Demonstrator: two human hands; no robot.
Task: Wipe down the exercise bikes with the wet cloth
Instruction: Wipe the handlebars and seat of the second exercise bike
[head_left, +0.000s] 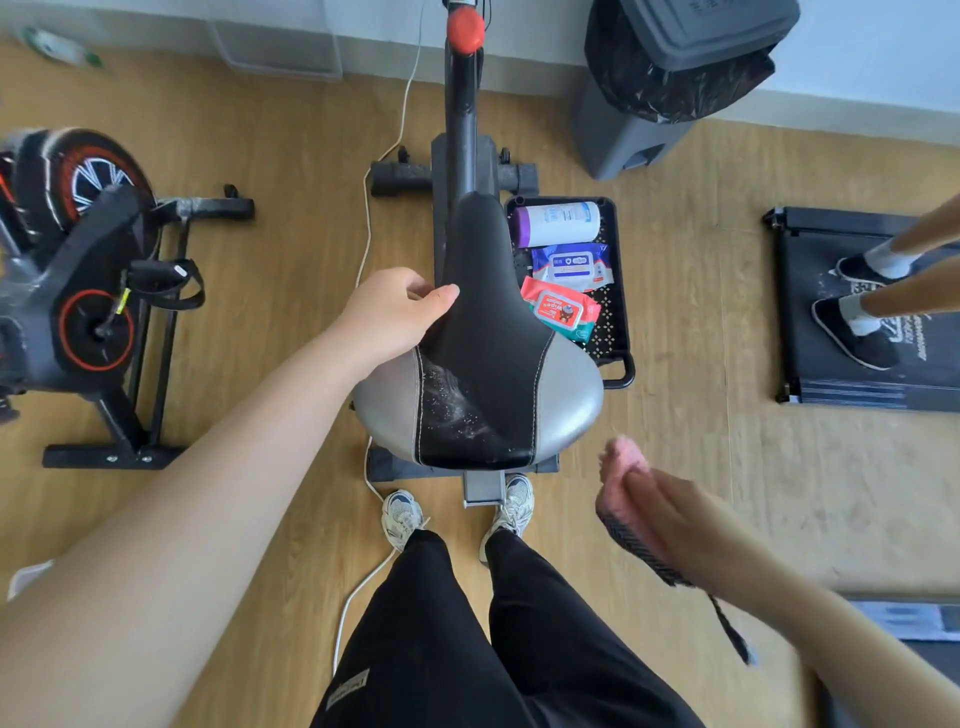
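Observation:
An exercise bike stands straight ahead, its black and grey saddle (488, 358) below me. White specks and smears lie on the saddle's black left rear part. My left hand (397, 312) grips the saddle's left edge, thumb on top. My right hand (660, 512) is blurred, off to the saddle's lower right and apart from it. It holds a pink cloth (621, 467) with a dark striped edge hanging below the palm. A second bike (78, 270) with red trim stands at the left.
A black tray (621, 338) on the floor right of the bike holds a wipes canister and two wipe packs. A grey bin (670, 88) stands at the back right. Someone's feet are on a treadmill (857, 312) at right. A white cable (371, 208) runs along the floor.

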